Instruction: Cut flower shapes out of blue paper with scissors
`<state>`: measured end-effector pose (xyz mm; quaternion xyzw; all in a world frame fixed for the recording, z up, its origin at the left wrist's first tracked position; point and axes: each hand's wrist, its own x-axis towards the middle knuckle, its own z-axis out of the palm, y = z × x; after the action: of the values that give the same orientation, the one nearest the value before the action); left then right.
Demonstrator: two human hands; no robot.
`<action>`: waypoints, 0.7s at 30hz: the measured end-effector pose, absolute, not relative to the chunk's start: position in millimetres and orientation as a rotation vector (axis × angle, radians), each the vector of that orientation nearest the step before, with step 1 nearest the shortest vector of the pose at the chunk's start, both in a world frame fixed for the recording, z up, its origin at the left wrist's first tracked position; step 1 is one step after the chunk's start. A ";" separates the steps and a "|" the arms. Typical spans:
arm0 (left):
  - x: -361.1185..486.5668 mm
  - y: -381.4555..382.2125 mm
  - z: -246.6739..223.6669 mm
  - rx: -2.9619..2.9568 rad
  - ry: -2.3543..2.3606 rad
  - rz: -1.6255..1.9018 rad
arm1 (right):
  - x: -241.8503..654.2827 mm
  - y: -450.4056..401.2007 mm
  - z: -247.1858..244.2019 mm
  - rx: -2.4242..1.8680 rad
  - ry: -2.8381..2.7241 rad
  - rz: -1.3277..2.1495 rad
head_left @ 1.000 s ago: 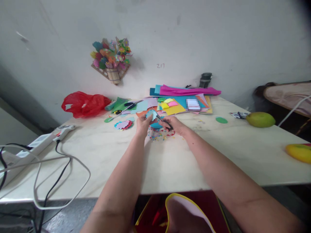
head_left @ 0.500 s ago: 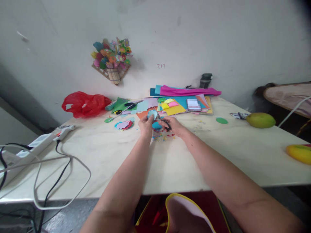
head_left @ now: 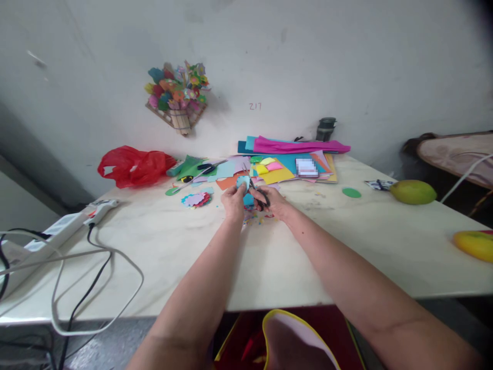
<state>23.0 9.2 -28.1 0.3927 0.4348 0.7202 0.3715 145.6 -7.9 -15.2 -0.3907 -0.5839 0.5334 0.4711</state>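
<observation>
Between the fingers of my left hand [head_left: 233,202] is a light-blue paper piece [head_left: 242,182], its edge scalloped where it shows. My right hand [head_left: 275,201] is closed around the dark handles of a pair of scissors [head_left: 263,198], whose blades point up and left beside the paper. Under my hands lies a blue paper piece [head_left: 248,200], partly hidden. Small coloured paper scraps [head_left: 254,220] are scattered on the table just below. Left of my left hand rests a stack of scalloped paper shapes [head_left: 196,199], lilac on top.
Coloured paper sheets [head_left: 281,172] and a second pair of scissors [head_left: 207,167] lie toward the wall. A red plastic bag [head_left: 134,167] is at back left, a power strip [head_left: 57,234] with loose cables at left. Green paper circle [head_left: 351,192] and mango-like fruit [head_left: 413,191] are at right.
The light-blue paper has turned a little in my left hand, and both hands have shifted slightly. The scissors stay in my right hand.
</observation>
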 end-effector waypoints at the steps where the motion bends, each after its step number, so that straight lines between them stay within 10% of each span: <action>1: 23.7 8.9 -28.0 1.012 1.120 1.849 | 145.1 -8.2 -15.2 -0.957 -1.427 1.306; 21: 26.5 4.6 -26.8 1.031 1.131 1.841 | 133.1 -20.9 -3.2 -0.980 -1.312 1.284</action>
<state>26.5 4.6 -26.8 0.4009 0.4399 0.7159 0.3651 133.1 -20.9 -3.2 -0.4063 -0.5438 0.5324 0.5057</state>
